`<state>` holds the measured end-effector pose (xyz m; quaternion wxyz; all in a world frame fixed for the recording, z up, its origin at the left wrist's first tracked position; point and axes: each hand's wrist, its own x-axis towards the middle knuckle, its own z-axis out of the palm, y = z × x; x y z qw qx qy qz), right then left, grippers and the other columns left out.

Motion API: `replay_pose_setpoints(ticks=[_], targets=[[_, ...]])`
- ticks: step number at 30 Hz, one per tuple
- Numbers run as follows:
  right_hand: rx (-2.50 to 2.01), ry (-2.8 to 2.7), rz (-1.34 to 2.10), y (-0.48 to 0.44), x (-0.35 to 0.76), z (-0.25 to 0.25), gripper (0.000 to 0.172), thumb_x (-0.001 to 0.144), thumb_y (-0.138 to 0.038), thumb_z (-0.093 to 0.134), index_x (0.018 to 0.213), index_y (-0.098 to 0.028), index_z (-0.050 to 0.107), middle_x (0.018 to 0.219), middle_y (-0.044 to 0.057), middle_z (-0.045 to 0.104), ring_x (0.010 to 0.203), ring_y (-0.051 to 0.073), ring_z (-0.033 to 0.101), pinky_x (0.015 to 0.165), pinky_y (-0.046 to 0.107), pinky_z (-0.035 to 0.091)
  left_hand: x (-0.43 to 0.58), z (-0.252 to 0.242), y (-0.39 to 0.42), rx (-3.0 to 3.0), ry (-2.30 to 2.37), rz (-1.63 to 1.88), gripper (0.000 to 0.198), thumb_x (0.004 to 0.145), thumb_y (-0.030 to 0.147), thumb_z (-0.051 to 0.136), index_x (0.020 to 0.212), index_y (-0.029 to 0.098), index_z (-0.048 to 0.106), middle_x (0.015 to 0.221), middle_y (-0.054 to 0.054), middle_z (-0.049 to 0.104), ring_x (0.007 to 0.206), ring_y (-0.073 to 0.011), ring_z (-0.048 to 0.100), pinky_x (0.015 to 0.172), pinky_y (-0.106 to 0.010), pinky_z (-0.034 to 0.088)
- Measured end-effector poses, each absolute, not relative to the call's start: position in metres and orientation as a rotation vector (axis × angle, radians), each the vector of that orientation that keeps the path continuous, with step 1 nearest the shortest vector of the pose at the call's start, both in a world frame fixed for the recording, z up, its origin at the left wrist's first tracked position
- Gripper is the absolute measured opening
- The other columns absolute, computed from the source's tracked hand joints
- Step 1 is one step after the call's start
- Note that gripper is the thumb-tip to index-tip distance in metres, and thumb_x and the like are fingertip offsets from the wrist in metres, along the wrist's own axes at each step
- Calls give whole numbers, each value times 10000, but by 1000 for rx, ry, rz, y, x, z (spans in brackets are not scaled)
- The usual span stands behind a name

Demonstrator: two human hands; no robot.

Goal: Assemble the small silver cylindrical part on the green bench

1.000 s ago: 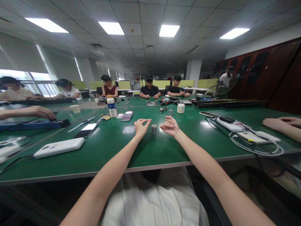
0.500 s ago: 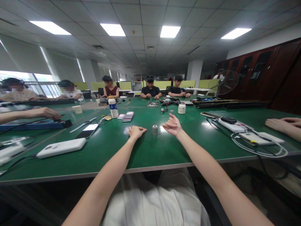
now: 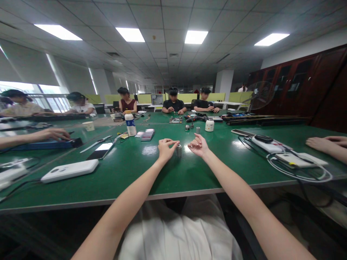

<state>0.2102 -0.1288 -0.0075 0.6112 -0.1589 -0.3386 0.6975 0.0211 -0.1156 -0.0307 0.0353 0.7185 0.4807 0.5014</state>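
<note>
A small silver metal cylinder (image 3: 179, 151) stands upright on the green table in front of me. My left hand (image 3: 166, 148) is at its left, with thumb and index finger brought together at the cylinder's top edge. Whatever lies between those fingertips is too small to make out. To the right of the cylinder, my right hand (image 3: 200, 145) is held apart from it, palm turned up and fingers curled in. What those curled fingers hold, if anything, is hidden. Just beyond my right hand stands a second metal cylinder (image 3: 198, 130).
A white jar (image 3: 209, 125), small metal parts (image 3: 187, 127) and a bottle (image 3: 130, 123) stand farther back. At left lie a white power bank (image 3: 70, 170) and a phone (image 3: 101, 150); at right, cabled devices (image 3: 271, 144). Other people's hands (image 3: 52, 134) rest at both sides.
My left hand has moved right to the top of the near cylinder, its thumb and index finger closing together. My right hand has barely shifted, uncovering more of the second cylinder.
</note>
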Motion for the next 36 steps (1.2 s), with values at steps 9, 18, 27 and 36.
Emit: replay_pose_setpoints(ticks=[9, 18, 27, 36], targets=[[-602, -916, 1380, -119, 211, -16, 582, 886, -343, 456, 457, -195, 92, 294, -85, 174, 323, 62, 247, 471, 216, 392, 21, -38, -107, 2222, 1510, 1393, 243, 865, 458, 612, 977, 314, 773, 1004, -72, 662, 1069, -267, 493, 966, -420, 383], [-916, -1266, 888, -108, 196, -35, 286, 764, -433, 685, 626, -210, 570, 516, -28, 592, 496, 123, 557, 536, 235, 453, 15, -37, -104, 2280, 1497, 1274, 243, 887, 436, 580, 1016, 335, 759, 1017, -64, 667, 1069, -269, 492, 981, -428, 369], [-1073, -1463, 498, -108, 191, -47, 161, 831, -310, 622, 981, -252, 633, 811, 15, 695, 759, 177, 653, 757, 313, 502, 12, -29, -111, 2315, 1362, 1314, 206, 856, 386, 626, 1004, 338, 761, 1057, -58, 667, 1115, -278, 446, 998, -447, 342], [-1031, -1565, 469, -108, 174, -53, 228, 805, -250, 660, 1032, -246, 636, 909, 25, 726, 840, 181, 684, 813, 329, 518, 8, -26, -98, 1954, 1253, 1398, 343, 876, 462, 528, 933, 230, 774, 954, -75, 720, 984, -227, 608, 893, -348, 460]])
